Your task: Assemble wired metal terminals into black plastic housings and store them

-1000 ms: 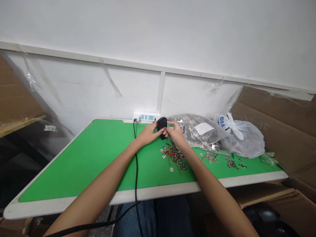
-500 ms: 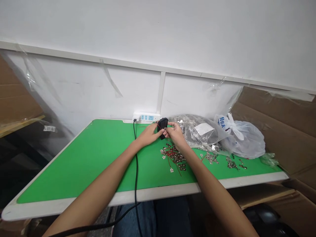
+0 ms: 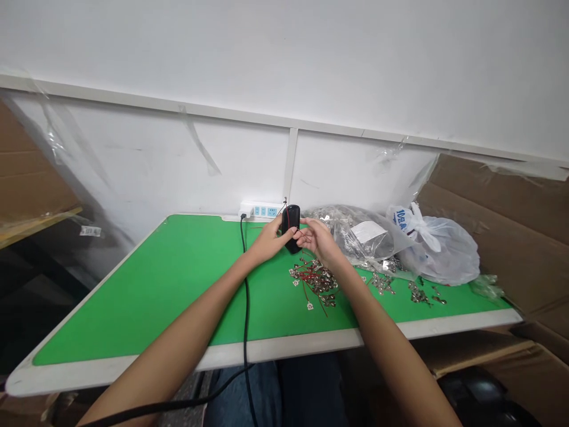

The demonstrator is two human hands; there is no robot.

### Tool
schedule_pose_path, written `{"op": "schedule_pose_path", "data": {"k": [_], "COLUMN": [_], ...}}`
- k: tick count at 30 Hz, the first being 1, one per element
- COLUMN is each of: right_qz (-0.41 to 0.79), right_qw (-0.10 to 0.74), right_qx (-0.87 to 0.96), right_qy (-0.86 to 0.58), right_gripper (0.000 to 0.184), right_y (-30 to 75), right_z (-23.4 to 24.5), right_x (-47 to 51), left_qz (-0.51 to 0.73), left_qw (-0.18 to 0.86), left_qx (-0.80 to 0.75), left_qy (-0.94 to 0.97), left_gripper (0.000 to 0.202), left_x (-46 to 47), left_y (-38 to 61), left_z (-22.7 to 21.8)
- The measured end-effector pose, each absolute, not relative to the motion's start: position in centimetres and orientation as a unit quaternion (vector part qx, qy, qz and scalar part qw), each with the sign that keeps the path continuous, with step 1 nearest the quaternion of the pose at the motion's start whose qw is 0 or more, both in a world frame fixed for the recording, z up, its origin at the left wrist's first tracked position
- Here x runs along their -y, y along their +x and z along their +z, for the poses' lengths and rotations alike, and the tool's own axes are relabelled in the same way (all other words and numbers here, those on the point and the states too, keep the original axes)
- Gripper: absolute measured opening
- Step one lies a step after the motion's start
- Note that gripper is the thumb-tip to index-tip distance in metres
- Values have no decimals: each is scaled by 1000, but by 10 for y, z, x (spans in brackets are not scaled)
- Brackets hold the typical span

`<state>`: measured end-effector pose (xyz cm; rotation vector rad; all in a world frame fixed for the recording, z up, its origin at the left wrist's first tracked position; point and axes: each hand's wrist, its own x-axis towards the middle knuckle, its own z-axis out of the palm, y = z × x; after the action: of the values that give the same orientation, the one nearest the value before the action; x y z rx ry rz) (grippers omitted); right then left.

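My left hand (image 3: 269,239) is closed around a glossy black plastic casing (image 3: 291,214), held upright above the green table. A thin red wire (image 3: 288,217) runs up the casing's face to a small metal piece (image 3: 285,200) at its top. At the casing's right side, my right hand (image 3: 316,240) has its fingers curled, pinching a thin reddish wire (image 3: 306,232). What the fingertips touch on the casing is partly hidden. Below the hands lies a pile of small metal contacts with red wires (image 3: 313,277).
A white power strip (image 3: 262,210) stands at the table's back edge, its black cable (image 3: 246,302) crossing the green tabletop (image 3: 133,296). To the right lie a clear bag of metal parts (image 3: 355,228), a knotted white plastic bag (image 3: 448,249) and small loose metal clusters (image 3: 418,292).
The black casing has turned from its hollow inner side to its glossy outer face. The red wire and metal piece now stick up at its top. My right fingers have shifted slightly right.
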<state>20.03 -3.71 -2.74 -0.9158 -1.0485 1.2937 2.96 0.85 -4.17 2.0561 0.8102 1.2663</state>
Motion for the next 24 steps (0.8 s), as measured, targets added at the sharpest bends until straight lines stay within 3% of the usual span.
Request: {"op": "schedule_pose_path", "data": {"k": [7,12,24], "right_qz": [361,324,295], "right_qw": [613,600,613], "right_qx": [547,594,610], "right_qy": [-441,-426,-405], "right_gripper": [22,19,17], "right_y": [217,213,211], "right_z": [-25,-30,-26], "right_x": [37,33,37], "left_qz": [526,532,471], "left_qw": [469,622,690], "left_qx": [-301,-270,-251], "left_qy": [642,507,489], "left_gripper": [45,44,38], "left_x": [-13,-12,-3], "left_y": [37,36,38], "left_z": [-39,-33,-34]}}
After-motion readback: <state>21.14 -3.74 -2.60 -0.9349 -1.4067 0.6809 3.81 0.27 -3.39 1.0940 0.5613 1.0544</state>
